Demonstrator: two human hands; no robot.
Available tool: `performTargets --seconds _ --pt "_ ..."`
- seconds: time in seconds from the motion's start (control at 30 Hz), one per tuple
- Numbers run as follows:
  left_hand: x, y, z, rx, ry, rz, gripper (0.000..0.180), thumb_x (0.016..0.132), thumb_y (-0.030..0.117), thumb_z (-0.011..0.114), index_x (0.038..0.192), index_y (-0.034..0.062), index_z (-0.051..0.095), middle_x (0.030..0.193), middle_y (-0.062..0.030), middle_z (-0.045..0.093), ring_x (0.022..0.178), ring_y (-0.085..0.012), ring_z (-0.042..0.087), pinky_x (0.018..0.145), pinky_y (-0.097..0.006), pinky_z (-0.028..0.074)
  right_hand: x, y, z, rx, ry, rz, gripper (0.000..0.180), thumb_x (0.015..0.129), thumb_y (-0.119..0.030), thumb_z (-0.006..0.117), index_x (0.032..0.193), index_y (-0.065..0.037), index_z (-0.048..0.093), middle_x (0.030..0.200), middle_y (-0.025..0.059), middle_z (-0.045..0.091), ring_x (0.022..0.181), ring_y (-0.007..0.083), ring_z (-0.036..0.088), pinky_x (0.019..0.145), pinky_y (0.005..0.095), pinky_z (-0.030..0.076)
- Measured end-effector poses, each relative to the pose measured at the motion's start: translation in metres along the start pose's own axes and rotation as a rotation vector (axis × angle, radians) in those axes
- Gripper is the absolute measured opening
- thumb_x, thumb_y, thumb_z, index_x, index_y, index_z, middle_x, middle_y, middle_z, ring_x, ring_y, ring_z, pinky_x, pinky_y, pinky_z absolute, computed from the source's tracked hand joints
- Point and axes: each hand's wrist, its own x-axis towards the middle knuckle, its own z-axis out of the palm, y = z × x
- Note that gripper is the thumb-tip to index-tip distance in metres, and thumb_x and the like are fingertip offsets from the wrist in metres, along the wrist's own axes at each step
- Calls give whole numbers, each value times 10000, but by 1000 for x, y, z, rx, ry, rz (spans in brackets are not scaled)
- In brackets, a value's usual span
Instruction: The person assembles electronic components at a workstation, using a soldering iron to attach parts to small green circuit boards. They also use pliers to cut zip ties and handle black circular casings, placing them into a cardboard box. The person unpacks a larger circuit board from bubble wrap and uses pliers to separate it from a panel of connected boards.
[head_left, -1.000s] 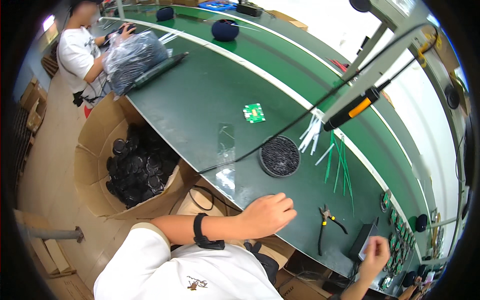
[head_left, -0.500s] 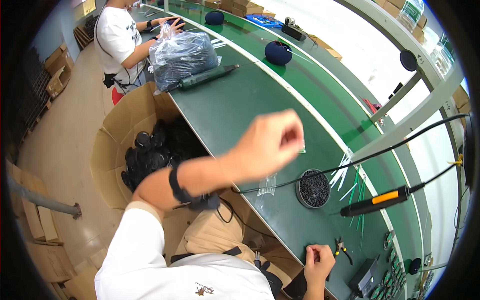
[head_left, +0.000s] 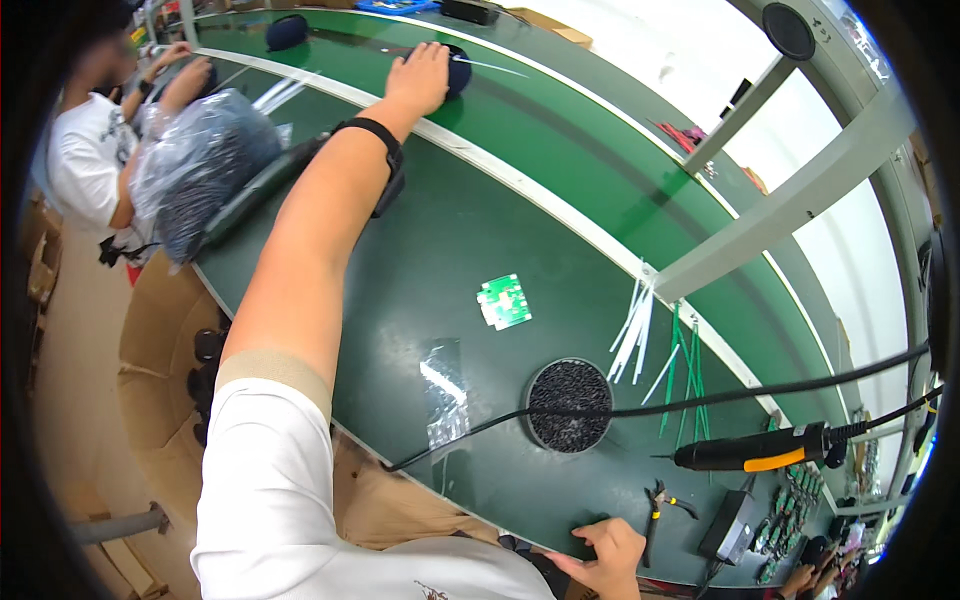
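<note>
My left arm stretches to the far side of the bench. There my left hand (head_left: 422, 78) is closed over a dark blue ball-shaped thing (head_left: 459, 74) on the green belt, with a thin white strip or wire sticking out of it. The fingertips on its far side are hidden. My right hand (head_left: 605, 558) rests at the bench's near edge, fingers loosely curled, thumb apart, nothing seen in it. Beside it lie pliers (head_left: 652, 515) with yellow-marked handles. On the bench between the hands are a green circuit board (head_left: 504, 302) and a round tin of small black pieces (head_left: 570, 405).
A black and orange power screwdriver (head_left: 750, 450) hangs on its cable at right, near green and white strips (head_left: 632, 330). A clear plastic bag (head_left: 443, 390) lies by the tin. At left are a filled plastic bag (head_left: 215, 165), a cardboard box (head_left: 155, 370) and a co-worker (head_left: 85, 150).
My left hand has moved from above the bench out to the dark blue ball on the belt. The circuit board shows fully now. My right hand has loosened slightly; the head view has shifted.
</note>
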Motion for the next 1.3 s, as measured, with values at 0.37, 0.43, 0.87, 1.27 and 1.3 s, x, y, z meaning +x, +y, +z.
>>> performTargets --seconds 0.37,0.43,0.87,1.27,1.3 --pt "-22 26 -41 -137 -113 56 741 676 190 932 1294 45 549 1204 -145 690 1170 -337 640 1028 -464 503 -11 16 14 -19 29 33 419 601 -368 963 821 -117 709 690 13 576 588 206 585 514 328 451" --pt "-43 37 -90 -369 -93 -39 808 657 243 941 1302 -19 531 1182 -243 694 1121 -418 663 976 -473 529 -13 16 14 -20 33 31 410 622 -372 951 833 -116 709 692 12 578 601 201 594 517 328 455" --pt "-304 145 -449 -946 -741 522 678 705 205 930 1288 73 609 1190 -138 678 1000 -294 712 896 -399 570 -76 59 -36 -530 308 408 589 785 -205 849 1274 19 608 1204 167 597 1164 372 583 1137 549 395" --pt "-347 279 -400 -994 -725 669 557 747 122 885 1206 108 570 1015 -104 550 945 -341 626 770 -437 511 -119 4 -51 105 396 461 384 839 -204 830 1084 -3 614 1053 173 626 869 345 651 726 395 533" --pt "-346 281 -399 -989 -735 671 557 741 106 889 1201 112 573 999 -93 527 924 -325 615 761 -428 503 -119 -1 -49 38 345 452 397 820 -206 847 1078 -10 619 996 157 645 857 316 655 722 376 541"
